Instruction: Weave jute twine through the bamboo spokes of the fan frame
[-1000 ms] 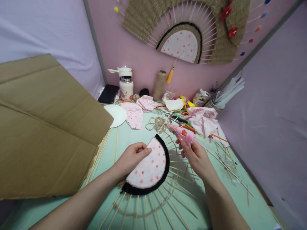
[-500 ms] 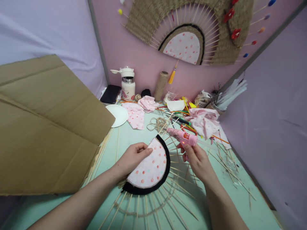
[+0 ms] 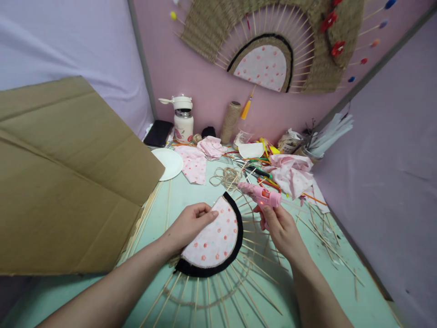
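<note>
My left hand [image 3: 196, 223] is clamped on the straight edge of the half-round floral panel [image 3: 218, 239], thumb on top, a grip that seems meant to steady it while leaving its black rim [image 3: 240, 230] uncovered. The panel sits in front of me, low between my arms, its thin sticks [image 3: 208, 296] fanning out towards me and to the right. My right hand [image 3: 278, 223] is wrapped around the pink glue gun [image 3: 262, 196], nozzle pointing left and apart from the rim, probably so nothing smears the cloth. Beneath lies a pale green table [image 3: 341, 282], with a cardboard sheet [image 3: 75, 182] at left and crumpled pink fabric [image 3: 292, 175] farther back; a woven fan [image 3: 211, 36] hangs on the pink wall [image 3: 198, 91]
</note>
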Demonstrator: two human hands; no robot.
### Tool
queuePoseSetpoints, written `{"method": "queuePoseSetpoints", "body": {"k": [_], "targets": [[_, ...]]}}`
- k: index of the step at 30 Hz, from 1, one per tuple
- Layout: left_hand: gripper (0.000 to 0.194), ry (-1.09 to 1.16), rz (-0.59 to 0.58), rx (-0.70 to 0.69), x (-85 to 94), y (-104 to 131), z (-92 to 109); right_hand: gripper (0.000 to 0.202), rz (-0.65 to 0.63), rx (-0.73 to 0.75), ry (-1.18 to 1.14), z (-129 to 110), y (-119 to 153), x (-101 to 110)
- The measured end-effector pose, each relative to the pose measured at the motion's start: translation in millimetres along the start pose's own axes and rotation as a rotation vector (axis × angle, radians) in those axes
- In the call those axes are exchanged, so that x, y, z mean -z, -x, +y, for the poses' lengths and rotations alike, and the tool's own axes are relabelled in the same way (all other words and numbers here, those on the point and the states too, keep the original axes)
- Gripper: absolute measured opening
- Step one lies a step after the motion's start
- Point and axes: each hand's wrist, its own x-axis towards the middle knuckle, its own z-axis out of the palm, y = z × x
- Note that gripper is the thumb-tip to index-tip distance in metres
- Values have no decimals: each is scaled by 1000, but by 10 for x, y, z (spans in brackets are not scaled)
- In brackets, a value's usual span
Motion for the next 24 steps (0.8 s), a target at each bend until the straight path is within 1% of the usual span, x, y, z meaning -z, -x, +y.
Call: {"method": "queuePoseSetpoints", "body": {"k": [12,24], "targets": [[33,0,-3,4,8,-2,-5,39,14,-9,-5,-50,15,2],[35,-9,6,-9,7,6,-2,43,15,-19,14,-67,-7,0]]}}
